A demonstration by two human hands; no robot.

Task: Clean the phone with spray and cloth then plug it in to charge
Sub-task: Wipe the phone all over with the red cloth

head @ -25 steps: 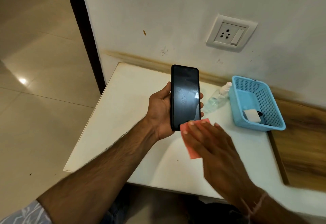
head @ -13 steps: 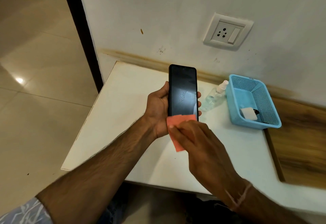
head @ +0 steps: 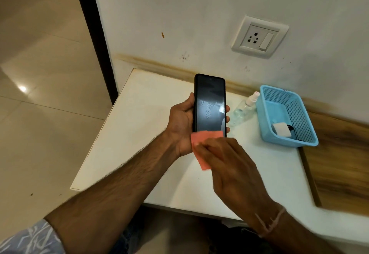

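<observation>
Upright at the frame's centre, the black glass-fronted phone [head: 209, 104] runs its long axis from bottom to top, spray droplets beaded mid-screen. Her left hand [head: 182, 123] is wrapped round its lower half. Just below, the right hand [head: 229, 165] presses a folded salmon-pink cloth [head: 201, 143] against the bottom edge, so the wipe should travel upward.

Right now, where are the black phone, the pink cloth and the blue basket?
black phone [head: 209, 104], head view, screen middle.
pink cloth [head: 201, 139], head view, upper part.
blue plastic basket [head: 268, 114], head view, left wall.
</observation>
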